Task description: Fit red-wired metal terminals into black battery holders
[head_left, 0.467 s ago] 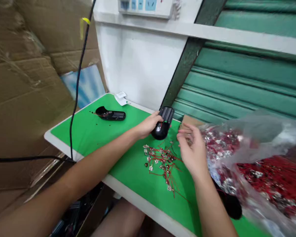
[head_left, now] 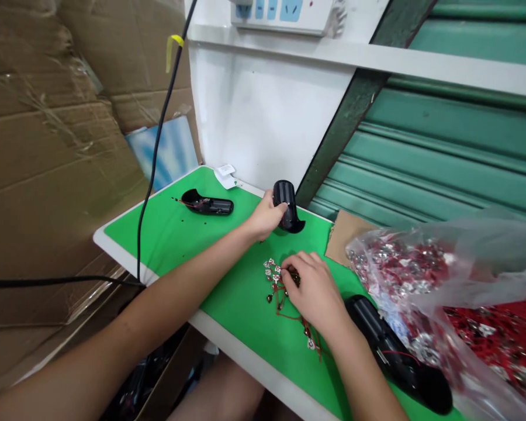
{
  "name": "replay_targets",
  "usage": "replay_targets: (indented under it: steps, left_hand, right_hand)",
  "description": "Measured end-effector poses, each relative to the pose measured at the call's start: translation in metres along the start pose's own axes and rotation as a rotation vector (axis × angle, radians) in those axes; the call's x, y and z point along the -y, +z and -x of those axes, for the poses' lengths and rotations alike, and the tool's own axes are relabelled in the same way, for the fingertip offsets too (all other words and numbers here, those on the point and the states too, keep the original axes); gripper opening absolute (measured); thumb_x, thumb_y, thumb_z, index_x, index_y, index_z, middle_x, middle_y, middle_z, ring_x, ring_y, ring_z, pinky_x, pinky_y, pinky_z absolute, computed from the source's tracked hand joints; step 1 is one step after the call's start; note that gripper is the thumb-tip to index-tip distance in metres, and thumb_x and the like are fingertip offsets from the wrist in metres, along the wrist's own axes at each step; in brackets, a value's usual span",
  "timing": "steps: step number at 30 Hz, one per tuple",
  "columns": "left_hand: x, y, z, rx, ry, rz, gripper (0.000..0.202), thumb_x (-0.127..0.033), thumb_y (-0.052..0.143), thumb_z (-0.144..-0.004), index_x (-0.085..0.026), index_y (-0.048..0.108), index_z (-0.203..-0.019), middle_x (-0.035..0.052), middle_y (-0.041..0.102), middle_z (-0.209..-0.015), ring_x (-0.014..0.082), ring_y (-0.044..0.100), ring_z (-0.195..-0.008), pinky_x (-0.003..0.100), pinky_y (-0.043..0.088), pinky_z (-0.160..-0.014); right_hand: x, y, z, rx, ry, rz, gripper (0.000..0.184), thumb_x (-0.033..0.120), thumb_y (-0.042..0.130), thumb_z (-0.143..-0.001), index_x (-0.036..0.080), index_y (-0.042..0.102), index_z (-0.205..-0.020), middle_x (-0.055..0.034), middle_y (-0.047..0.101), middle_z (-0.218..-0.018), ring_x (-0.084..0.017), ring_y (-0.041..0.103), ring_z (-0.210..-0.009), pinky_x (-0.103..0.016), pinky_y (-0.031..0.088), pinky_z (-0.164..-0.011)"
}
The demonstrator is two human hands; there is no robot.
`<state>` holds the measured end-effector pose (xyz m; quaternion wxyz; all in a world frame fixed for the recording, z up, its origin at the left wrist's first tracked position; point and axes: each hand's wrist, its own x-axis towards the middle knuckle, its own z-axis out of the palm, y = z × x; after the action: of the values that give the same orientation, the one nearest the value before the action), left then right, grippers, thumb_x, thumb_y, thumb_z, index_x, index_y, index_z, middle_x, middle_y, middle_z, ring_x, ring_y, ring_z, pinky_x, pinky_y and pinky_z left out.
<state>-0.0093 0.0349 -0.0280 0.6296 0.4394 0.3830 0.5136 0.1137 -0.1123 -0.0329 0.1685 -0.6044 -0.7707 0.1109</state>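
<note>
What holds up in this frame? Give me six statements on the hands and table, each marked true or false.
1. The left hand holds a black shell. True.
2. The right hand is at the wired parts. True.
3. Those parts lie on a red surface. False: they lie on a green tabletop.
4. The plastic bag is left of both hands. False: it is to their right.
5. A yellow tie is on the black cable. True.
6. Only one shell is visible. False: a second shell and a third shell lie on the tabletop.
</note>
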Motion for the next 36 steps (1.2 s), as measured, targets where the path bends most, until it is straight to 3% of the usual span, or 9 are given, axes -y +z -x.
replay_targets:
  steps: [3,7,10,16,21,26,30,33,36]
  left_hand:
    - [-0.003,0.003,0.004,-0.002,0.007,-0.023,0.043,-0.014,0.059,-0.082,-0.019,0.054,-0.125,0.0013,0.063,-0.098,0.0130,0.059,-0.088,0.027,0.051,-0.097]
    - [-0.010,0.007,0.010,0.074,-0.071,0.077,0.024,-0.022,0.053,-0.084,-0.019,0.056,-0.107,-0.0016,0.057,-0.085,0.0108,0.052,-0.073,0.021,0.044,-0.075]
    - [-0.012,0.009,0.013,0.104,-0.117,0.118,0.015,-0.025,0.048,-0.086,-0.019,0.055,-0.097,-0.0020,0.055,-0.081,0.0105,0.051,-0.071,0.019,0.042,-0.069]
    - [-0.014,0.013,0.017,0.112,-0.187,0.119,0.017,-0.025,0.044,-0.088,-0.019,0.056,-0.099,-0.0022,0.054,-0.075,0.0110,0.051,-0.064,0.018,0.044,-0.062]
    - [-0.021,0.016,0.023,0.141,-0.221,0.154,0.027,-0.019,0.042,-0.086,-0.017,0.059,-0.107,-0.0018,0.056,-0.073,0.0109,0.052,-0.062,0.018,0.043,-0.059]
    - [-0.024,0.022,0.031,0.218,-0.248,0.183,0.038,-0.020,0.044,-0.094,-0.017,0.059,-0.129,0.0013,0.066,-0.092,0.0102,0.056,-0.073,0.018,0.043,-0.066]
    - [-0.019,0.027,0.044,0.408,-0.310,0.107,0.045,-0.029,0.048,-0.097,-0.021,0.057,-0.141,0.0047,0.070,-0.114,0.0107,0.059,-0.084,0.019,0.043,-0.073]
    - [-0.012,0.030,0.052,0.524,-0.290,0.065,0.048,-0.032,0.051,-0.097,-0.022,0.057,-0.143,0.0070,0.068,-0.130,0.0147,0.063,-0.107,0.024,0.048,-0.095]
    - [-0.004,0.032,0.054,0.614,-0.208,0.044,0.051,-0.032,0.051,-0.095,-0.020,0.055,-0.145,0.0093,0.061,-0.146,0.0207,0.055,-0.135,0.035,0.037,-0.125]
  right_hand:
    - [0.001,0.001,0.000,0.007,0.004,0.024,0.010,0.015,0.060,-0.096,0.017,0.069,-0.092,-0.0062,0.068,-0.097,-0.026,0.054,-0.096,-0.040,0.037,-0.087]
    - [-0.002,0.001,0.000,-0.008,-0.027,0.012,0.011,0.015,0.059,-0.097,0.018,0.068,-0.092,-0.0051,0.067,-0.096,-0.025,0.053,-0.096,-0.039,0.034,-0.086]
    - [-0.005,0.003,0.002,-0.021,-0.059,0.009,0.010,0.015,0.057,-0.097,0.019,0.066,-0.092,-0.0050,0.066,-0.097,-0.026,0.052,-0.096,-0.039,0.033,-0.084]
    - [-0.009,0.008,0.005,-0.034,-0.093,-0.002,0.010,0.016,0.054,-0.098,0.019,0.062,-0.095,-0.0062,0.064,-0.097,-0.026,0.053,-0.096,-0.039,0.033,-0.084]
    - [-0.006,0.002,0.003,-0.067,-0.082,-0.035,0.007,0.014,0.062,-0.093,0.019,0.064,-0.088,-0.0047,0.067,-0.092,-0.025,0.054,-0.092,-0.038,0.036,-0.082]
    - [0.000,-0.015,0.002,-0.410,-0.185,-0.177,0.011,0.018,0.060,-0.098,0.019,0.064,-0.088,-0.0006,0.066,-0.084,-0.017,0.059,-0.081,-0.029,0.043,-0.076]
    - [-0.006,-0.023,0.000,-0.711,-0.053,-0.128,0.013,0.025,0.063,-0.097,0.018,0.067,-0.086,0.0008,0.063,-0.074,-0.014,0.058,-0.066,-0.027,0.042,-0.065]
    - [-0.013,-0.022,-0.001,-0.724,0.077,-0.103,0.020,0.032,0.065,-0.095,0.018,0.069,-0.082,-0.0001,0.065,-0.071,-0.014,0.058,-0.063,-0.028,0.042,-0.064]
    - [-0.017,-0.021,-0.001,-0.675,0.173,-0.099,0.026,0.040,0.067,-0.094,0.018,0.073,-0.081,-0.0024,0.069,-0.074,-0.016,0.060,-0.065,-0.030,0.042,-0.066]
